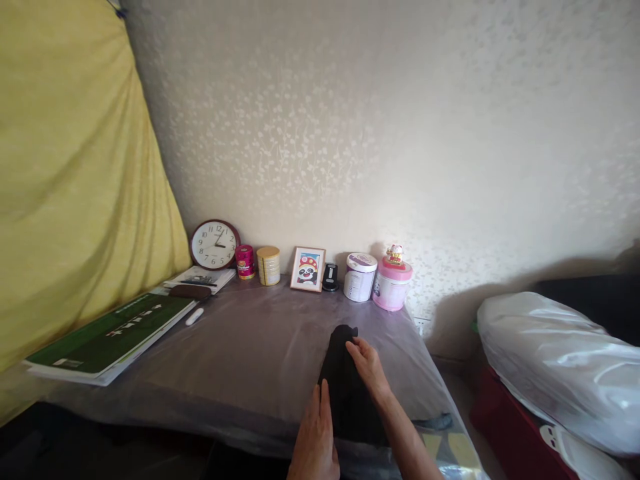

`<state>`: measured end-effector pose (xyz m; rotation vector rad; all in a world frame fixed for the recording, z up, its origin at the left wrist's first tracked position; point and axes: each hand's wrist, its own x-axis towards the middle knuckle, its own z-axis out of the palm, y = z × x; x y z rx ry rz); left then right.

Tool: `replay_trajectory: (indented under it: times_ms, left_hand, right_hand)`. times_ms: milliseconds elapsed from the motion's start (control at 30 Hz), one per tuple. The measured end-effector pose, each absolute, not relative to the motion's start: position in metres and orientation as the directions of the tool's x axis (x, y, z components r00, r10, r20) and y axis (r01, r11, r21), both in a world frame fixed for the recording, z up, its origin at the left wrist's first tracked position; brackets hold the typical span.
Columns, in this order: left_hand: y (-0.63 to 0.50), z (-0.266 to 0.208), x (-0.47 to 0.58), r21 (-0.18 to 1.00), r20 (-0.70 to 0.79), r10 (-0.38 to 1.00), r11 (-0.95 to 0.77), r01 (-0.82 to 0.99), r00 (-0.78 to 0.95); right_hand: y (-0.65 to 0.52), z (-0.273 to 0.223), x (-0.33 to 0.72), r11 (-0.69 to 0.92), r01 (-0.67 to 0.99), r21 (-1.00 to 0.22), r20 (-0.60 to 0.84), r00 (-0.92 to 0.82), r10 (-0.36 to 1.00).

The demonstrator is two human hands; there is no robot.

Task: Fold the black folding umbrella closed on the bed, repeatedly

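A dark, soft piece of black cloth, apparently folded into a long shape, lies on the table near its front edge. Its exact kind I cannot make out. My right hand has its fingers and thumb closed on the cloth's right side, near the far end. Along the near left side of the cloth rests my left hand, fingers stretched out and touching its edge. The right forearm covers part of the cloth's near right side.
A plastic-covered table carries a green book, wall clock, framed panda picture and several tins along the wall. A lucky-cat figurine tops the pink tub. A plastic-wrapped bundle stands right.
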<state>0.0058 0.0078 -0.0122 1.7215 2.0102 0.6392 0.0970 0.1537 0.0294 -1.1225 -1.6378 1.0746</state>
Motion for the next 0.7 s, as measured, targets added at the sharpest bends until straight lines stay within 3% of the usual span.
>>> replay_trajectory:
  times_ms: [167, 367, 500, 700]
  left_hand:
    - [0.011, -0.008, 0.002, 0.559, -0.036, 0.991, 0.124, 0.820, -0.125]
    - [0.013, -0.002, -0.002, 0.556, -0.023, 0.990, 0.128, 0.821, -0.139]
    - [0.010, -0.005, -0.005, 0.591, -0.011, 0.984, 0.151, 0.792, -0.179]
    - [0.001, -0.014, -0.015, 0.552, -0.083, 0.980, 0.196, 0.810, -0.180]
  right_hand:
    - [0.155, 0.025, 0.069, 0.214, 0.326, -0.921, 0.140, -0.237, 0.961]
    - [0.156, 0.025, 0.053, 0.057, 0.416, -0.907, -0.112, -0.370, 0.922]
    - [0.159, 0.023, 0.050, 0.092, 0.431, -0.898, -0.125, -0.449, 0.885]
    - [0.154, 0.029, 0.053, 0.183, 0.372, -0.910, -0.076, -0.584, 0.808]
